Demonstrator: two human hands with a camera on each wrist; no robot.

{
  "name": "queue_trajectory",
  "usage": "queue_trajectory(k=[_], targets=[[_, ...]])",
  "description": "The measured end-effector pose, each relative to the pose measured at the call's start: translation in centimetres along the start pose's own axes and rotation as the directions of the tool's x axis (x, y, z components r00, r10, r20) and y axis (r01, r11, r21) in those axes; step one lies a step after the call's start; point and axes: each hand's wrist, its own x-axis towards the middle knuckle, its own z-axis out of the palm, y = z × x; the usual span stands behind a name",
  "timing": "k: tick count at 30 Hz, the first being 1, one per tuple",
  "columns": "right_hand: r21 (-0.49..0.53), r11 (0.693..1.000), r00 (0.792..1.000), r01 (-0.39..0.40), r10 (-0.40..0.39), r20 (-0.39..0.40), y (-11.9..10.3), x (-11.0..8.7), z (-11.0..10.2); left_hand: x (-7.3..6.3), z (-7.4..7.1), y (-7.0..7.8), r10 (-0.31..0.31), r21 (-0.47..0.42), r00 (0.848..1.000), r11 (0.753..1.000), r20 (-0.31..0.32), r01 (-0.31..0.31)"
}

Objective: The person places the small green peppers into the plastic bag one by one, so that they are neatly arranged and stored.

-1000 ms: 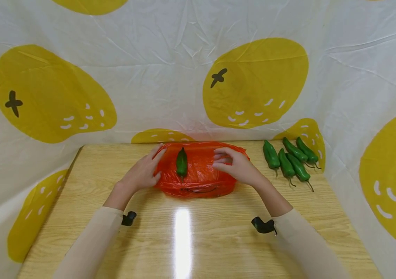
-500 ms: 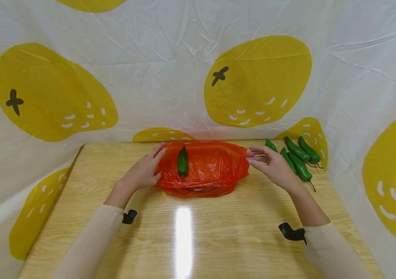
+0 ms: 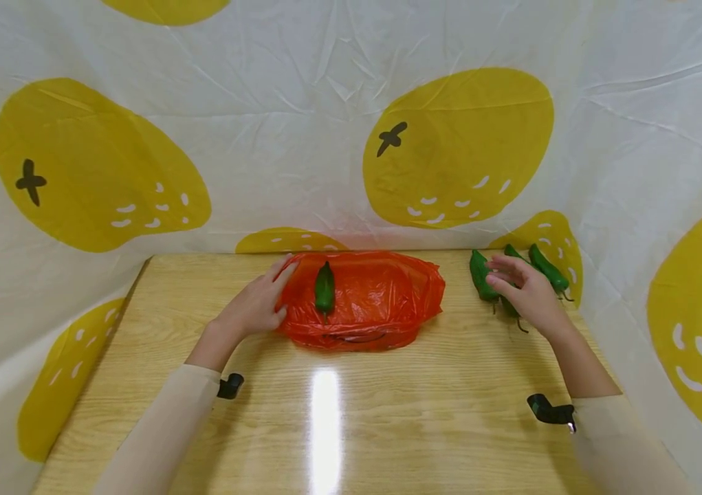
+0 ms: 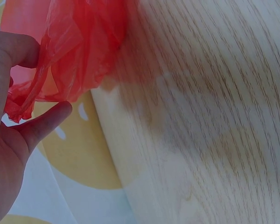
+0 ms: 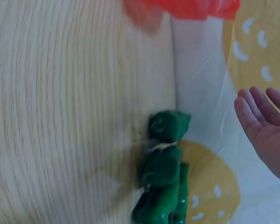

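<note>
The person's right grip (image 3: 527,292) hovers near the cluster of green peppers (image 3: 480,275) at the back right of the counter (image 3: 388,426), fingers relaxed and empty. The left grip (image 3: 256,302) rests spread-fingered against one end of the red plastic bag (image 3: 381,289). I'd take this as the reach for a pepper; next seems to call for lowering the fingers and closing them round one. The peppers look glossy and tapered, thin-stemmed. A single pepper (image 3: 324,289) lies against the bag's film, on it or inside I can't tell.
</note>
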Motion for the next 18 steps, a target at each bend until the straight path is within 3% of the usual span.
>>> queue_trajectory(k=[8, 18], targets=[[-0.133, 0.985, 0.989, -0.110, 0.121, 0.082, 2.0, 2.4, -0.1, -0.1, 0.2, 0.0, 0.009, 0.007, 1.000, 1.000, -0.007, -0.009], [-0.249, 0.957, 0.971, -0.152, 0.192, 0.146, 4.1, 5.7, 0.1, 0.0, 0.2, -0.1, 0.004, -0.004, 1.000, 1.000, -0.007, -0.004]])
